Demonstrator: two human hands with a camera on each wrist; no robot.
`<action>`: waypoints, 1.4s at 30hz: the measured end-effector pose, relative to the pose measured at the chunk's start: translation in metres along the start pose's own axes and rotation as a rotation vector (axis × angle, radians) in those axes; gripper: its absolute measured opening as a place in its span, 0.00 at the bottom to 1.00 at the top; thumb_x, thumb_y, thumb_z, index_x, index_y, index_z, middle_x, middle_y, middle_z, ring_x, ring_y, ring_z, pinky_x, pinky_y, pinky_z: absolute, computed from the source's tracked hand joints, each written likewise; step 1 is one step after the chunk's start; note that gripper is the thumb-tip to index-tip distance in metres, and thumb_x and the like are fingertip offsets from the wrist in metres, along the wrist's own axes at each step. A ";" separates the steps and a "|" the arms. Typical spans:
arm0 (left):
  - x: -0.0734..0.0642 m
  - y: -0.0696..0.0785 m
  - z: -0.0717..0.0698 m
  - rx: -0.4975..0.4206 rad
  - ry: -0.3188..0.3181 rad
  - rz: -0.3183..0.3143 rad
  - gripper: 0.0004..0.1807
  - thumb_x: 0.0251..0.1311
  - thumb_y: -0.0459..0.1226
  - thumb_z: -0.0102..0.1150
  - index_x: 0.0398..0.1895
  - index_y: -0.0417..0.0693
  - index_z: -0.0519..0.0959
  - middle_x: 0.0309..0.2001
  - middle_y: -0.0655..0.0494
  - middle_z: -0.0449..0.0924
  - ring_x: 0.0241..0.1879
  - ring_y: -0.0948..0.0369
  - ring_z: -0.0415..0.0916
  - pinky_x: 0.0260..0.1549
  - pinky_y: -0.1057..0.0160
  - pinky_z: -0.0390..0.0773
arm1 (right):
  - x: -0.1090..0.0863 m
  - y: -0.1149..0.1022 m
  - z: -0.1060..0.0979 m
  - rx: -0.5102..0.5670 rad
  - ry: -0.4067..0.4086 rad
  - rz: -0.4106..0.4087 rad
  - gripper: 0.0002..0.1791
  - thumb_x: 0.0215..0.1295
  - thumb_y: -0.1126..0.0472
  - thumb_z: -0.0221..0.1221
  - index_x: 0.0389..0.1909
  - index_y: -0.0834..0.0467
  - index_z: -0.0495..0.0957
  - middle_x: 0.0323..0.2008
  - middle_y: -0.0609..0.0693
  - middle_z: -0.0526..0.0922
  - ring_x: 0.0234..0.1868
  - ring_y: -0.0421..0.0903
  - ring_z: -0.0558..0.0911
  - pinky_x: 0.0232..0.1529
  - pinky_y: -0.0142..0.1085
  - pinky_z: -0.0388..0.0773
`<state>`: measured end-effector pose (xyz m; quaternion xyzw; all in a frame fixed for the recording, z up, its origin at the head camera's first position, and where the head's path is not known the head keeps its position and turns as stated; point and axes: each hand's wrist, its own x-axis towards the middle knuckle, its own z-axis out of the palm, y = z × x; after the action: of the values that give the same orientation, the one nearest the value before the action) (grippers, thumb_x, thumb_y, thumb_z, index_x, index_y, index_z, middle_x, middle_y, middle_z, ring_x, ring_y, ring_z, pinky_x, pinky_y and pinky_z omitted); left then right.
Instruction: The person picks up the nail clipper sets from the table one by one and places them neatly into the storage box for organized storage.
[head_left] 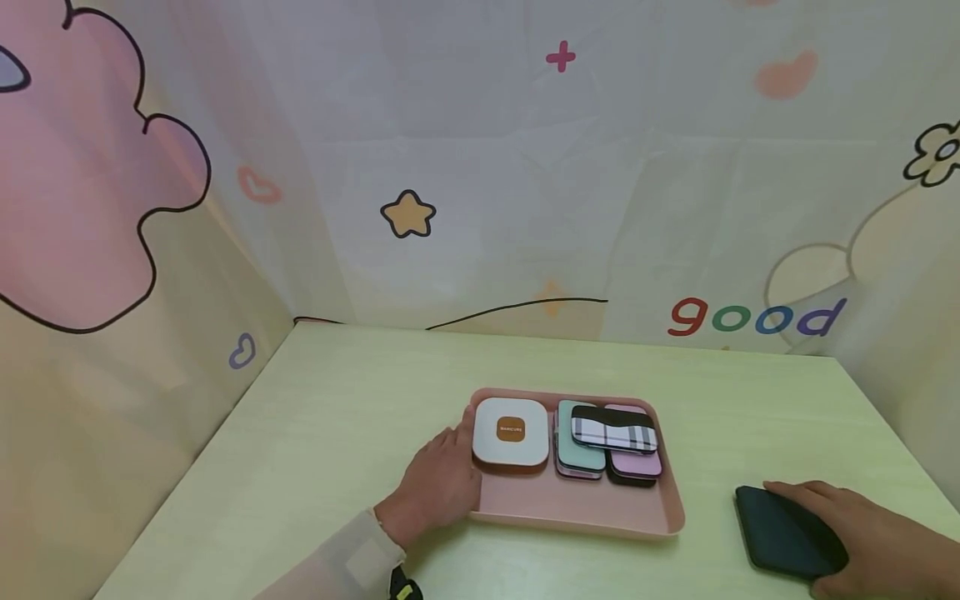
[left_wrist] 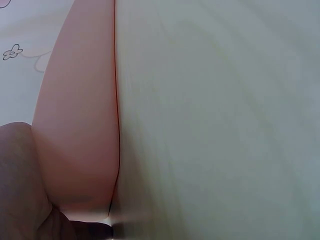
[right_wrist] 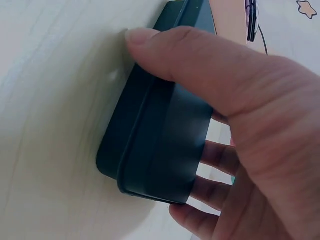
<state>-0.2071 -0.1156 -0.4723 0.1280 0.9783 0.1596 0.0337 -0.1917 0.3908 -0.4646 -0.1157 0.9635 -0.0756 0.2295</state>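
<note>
On the table, a pink tray (head_left: pixel 570 508) holds a white rounded-square case (head_left: pixel 512 454) labelled "MANICURE" and several small flat cases in mint, lilac and plaid. My left hand (head_left: pixel 444 477) grips the tray at its left end; the left wrist view has the hand (left_wrist: pixel 22 185) against the pink tray wall (left_wrist: pixel 82 115), one finger bent around its corner. To the right of the tray, my right hand (head_left: pixel 862 533) holds a dark green box (head_left: pixel 787 533) with rounded corners. In the right wrist view, thumb and fingers clasp opposite sides of this box (right_wrist: pixel 165 135), which has a raised seam.
A pale yellow-green table (head_left: pixel 337 400) carries everything. Behind and at both sides hangs a printed cloth (head_left: pixel 480 150) with a star, hearts and the word "good". The plaid case (head_left: pixel 613 433) lies across the mint case (head_left: pixel 579 457) and the lilac case (head_left: pixel 637 464).
</note>
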 end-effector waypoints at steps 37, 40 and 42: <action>-0.001 0.001 -0.001 -0.009 0.008 -0.005 0.38 0.69 0.39 0.36 0.80 0.38 0.42 0.73 0.40 0.64 0.72 0.43 0.63 0.68 0.46 0.66 | -0.004 -0.035 -0.039 -0.116 0.371 -0.206 0.57 0.39 0.30 0.74 0.71 0.50 0.67 0.59 0.57 0.77 0.49 0.49 0.76 0.36 0.43 0.78; -0.001 0.001 -0.002 -0.009 0.013 0.000 0.38 0.69 0.39 0.37 0.80 0.37 0.43 0.72 0.40 0.65 0.71 0.42 0.63 0.68 0.45 0.66 | -0.003 -0.042 -0.045 -0.117 0.398 -0.221 0.56 0.40 0.31 0.74 0.71 0.51 0.67 0.59 0.57 0.78 0.47 0.49 0.76 0.35 0.41 0.78; -0.002 0.001 -0.002 -0.009 0.017 0.006 0.38 0.70 0.39 0.37 0.80 0.37 0.43 0.72 0.40 0.65 0.71 0.43 0.64 0.68 0.46 0.66 | -0.003 -0.047 -0.047 -0.126 0.426 -0.239 0.55 0.41 0.31 0.74 0.70 0.51 0.68 0.58 0.56 0.78 0.46 0.47 0.76 0.34 0.38 0.77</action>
<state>-0.2055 -0.1154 -0.4697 0.1295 0.9774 0.1653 0.0253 -0.2024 0.3508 -0.4125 -0.2241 0.9724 -0.0648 0.0032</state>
